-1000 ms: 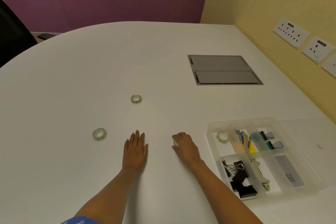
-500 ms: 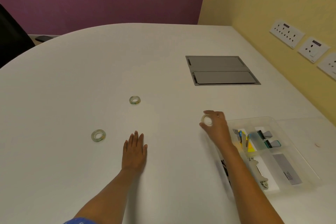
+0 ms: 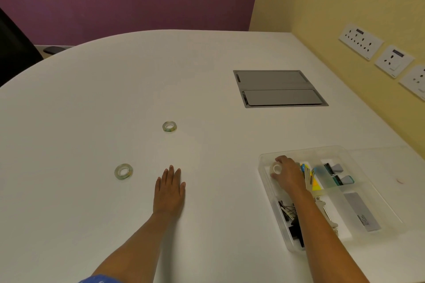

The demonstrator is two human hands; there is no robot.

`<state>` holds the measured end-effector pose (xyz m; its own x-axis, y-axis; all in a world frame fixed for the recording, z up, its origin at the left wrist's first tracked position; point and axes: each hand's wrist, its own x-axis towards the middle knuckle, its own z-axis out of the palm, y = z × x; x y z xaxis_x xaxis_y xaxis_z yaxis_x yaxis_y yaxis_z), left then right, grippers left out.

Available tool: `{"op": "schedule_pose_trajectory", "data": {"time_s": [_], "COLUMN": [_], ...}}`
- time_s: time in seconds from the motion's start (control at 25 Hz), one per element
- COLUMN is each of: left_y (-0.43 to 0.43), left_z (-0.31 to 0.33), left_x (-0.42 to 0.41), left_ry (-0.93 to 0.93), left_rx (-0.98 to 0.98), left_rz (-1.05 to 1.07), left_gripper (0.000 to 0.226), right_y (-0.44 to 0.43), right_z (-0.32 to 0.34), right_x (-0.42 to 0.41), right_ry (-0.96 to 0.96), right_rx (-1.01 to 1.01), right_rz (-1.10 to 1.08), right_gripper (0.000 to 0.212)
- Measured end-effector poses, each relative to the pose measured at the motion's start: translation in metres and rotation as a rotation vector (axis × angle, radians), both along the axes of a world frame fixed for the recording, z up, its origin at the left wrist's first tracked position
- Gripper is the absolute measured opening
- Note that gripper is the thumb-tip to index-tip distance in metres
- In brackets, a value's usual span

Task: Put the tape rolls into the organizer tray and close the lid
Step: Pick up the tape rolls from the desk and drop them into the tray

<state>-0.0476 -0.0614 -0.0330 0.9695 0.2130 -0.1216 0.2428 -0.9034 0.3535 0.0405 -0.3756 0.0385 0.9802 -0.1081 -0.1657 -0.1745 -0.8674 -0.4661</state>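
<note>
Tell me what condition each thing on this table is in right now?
left hand: flat on the table, empty
right hand: inside the tray, holding a tape roll
held tape roll: gripped over the tray's front left compartment
near tape roll: lying flat on the table
far tape roll: lying flat on the table
organizer tray: open
lid: folded flat beside the tray

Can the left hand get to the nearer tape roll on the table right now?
Probably yes. The left hand lies flat and empty on the table, and the nearer roll sits just to its left with bare tabletop between them.
</note>
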Motion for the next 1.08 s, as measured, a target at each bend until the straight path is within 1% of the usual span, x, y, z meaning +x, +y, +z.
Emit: {"op": "schedule_pose_trajectory", "data": {"time_s": [0.16, 0.44, 0.68, 0.84, 0.96, 1.08], "left_y": [0.000, 0.001, 0.002, 0.001, 0.001, 0.003], "left_z": [-0.001, -0.003, -0.003, -0.005, -0.007, -0.011], "left_x": [0.000, 0.000, 0.000, -0.001, -0.002, -0.003], "left_ry": [-0.009, -0.017, -0.008, -0.013, -0.027, -0.042], "left_rx": [-0.007, -0.012, -0.009, 0.014, 0.015, 0.011], "left_rz": [0.000, 0.001, -0.003, 0.001, 0.005, 0.007], "left_gripper": [0.052, 0.052, 0.052, 0.052, 0.052, 0.053], "right_y": [0.004, 0.006, 0.008, 0.024, 0.046, 0.072], "right_z": [-0.005, -0.008, -0.004, 0.006, 0.016, 0.021], "right_x": [0.000, -0.006, -0.007, -0.007, -0.002, 0.006], "right_ry": [-0.026, -0.152, -0.159, -0.283, -0.358, -0.362], "right_rx": [0.027, 0.051, 0.026, 0.032, 0.087, 0.102], "right_rz": [0.008, -0.043, -0.055, -0.088, -0.041, 0.044], "right_gripper": [0.047, 0.048, 0.045, 0.035, 0.030, 0.031]}}
